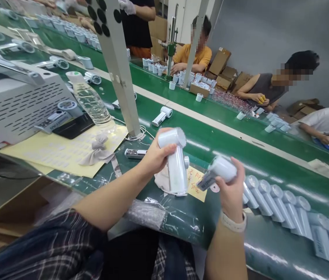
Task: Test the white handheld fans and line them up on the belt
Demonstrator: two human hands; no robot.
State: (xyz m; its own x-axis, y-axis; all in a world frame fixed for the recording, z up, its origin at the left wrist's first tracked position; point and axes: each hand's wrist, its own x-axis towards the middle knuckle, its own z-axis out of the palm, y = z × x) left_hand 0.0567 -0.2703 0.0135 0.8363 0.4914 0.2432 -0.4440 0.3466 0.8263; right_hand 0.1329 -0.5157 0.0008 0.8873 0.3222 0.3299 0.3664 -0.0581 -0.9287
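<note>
The left hand point(159, 155) is closed on a white fan point(177, 171), thumb laid across it just below the round head, the other fingers mostly hidden behind. The fan stands nearly upright, its handle running down from those fingers in front of a pale cloth point(161, 182); whether the two touch, I cannot tell.

The right hand point(232, 186) holds a second fan point(224, 168) by its head, fingers curled over the far side and thumb beneath. This fan's dark handle slants down toward the left hand's fan (it is rather blurred), and the two fans are apart. A pale band point(233, 223) circles the wrist below these fingers.

Between the two sets of fingers, a yellow note point(195, 184) with red writing lies on the green bench point(193, 221). Just left of the left fingers is another fan lying down, its dark, shiny side point(133, 153) showing. Farther left come a crumpled grey cloth point(98, 144) and a clear bottle point(91, 99) by a yellow sheet point(65, 161). Beyond the left fingertips, a single fan point(162, 116) rests on the green surface. Right of the right fingers, a slanting row of fans point(281, 200) lies side by side.
</note>
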